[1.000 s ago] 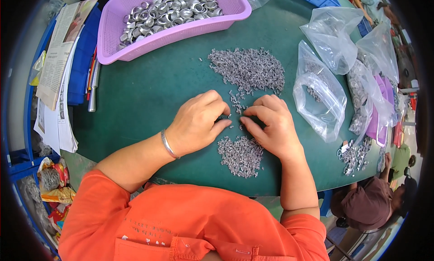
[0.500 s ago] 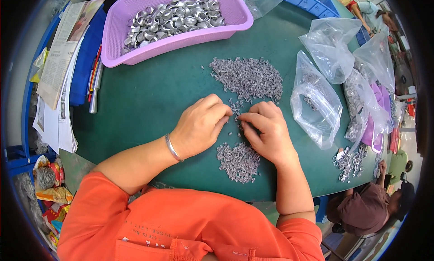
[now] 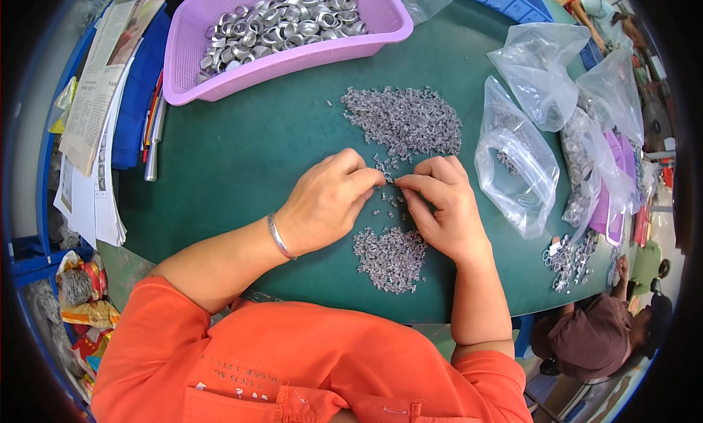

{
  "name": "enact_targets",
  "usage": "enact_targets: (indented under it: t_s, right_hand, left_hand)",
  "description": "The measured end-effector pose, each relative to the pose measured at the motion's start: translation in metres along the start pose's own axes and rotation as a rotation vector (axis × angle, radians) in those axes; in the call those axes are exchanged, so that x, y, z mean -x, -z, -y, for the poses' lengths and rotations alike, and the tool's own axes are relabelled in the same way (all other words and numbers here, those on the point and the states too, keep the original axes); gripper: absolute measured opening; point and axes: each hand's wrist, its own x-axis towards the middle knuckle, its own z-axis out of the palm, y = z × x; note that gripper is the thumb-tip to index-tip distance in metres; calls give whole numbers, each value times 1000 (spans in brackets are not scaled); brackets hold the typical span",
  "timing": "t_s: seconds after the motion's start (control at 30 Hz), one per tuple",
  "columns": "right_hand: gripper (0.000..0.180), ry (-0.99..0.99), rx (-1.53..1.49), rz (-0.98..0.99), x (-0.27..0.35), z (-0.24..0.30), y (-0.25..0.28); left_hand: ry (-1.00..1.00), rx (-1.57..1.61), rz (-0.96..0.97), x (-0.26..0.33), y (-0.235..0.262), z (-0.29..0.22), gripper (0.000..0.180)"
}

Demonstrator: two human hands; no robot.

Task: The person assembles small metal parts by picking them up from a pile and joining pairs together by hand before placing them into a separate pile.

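A large heap of tiny grey metallic parts lies on the green table, with a smaller pile of the same kind of parts nearer to me. Between the two piles, a few loose parts are scattered. My left hand, a silver bangle on its wrist, pinches thumb against forefinger at the near edge of the large heap. Facing it, my right hand also has thumb and forefinger together, the fingertips almost meeting the left ones. Whatever sits in either pinch is too small to make out.
A purple basket of silver metal rings stands at the far left. Papers and a blue tray line the left side. Clear plastic bags and a cluster of small metal pieces lie on the right. A person sits beyond.
My right hand has shifted slightly right and up, its fingertips now higher beside the left ones. My left fingertips have moved slightly up and right. The view has shifted a little.
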Motion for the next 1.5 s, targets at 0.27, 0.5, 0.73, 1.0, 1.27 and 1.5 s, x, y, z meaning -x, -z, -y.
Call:
enact_targets:
  t_s: [0.27,0.5,0.73,1.0,1.27,1.5]
  right_hand:
    - [19,-8,-35,-7,3,-3,3]
    - [17,55,-93,146,5,10,5]
    - [18,-97,-2,43,7,3,13]
    - [18,-36,-171,216,11,6,14]
    - [10,-170,-47,24,8,4,6]
    - [12,-141,-118,170,8,1,15]
  left_hand:
    - [29,62,-19,0,2,-1,19]
    - [-6,62,25,3,5,1,20]
    - [2,15,22,3,4,-2,27]
    - [-142,-92,125,4,6,-2,30]
    - [-91,98,106,1,6,-4,25]
    - [-62,-16,65,0,-1,-1,26]
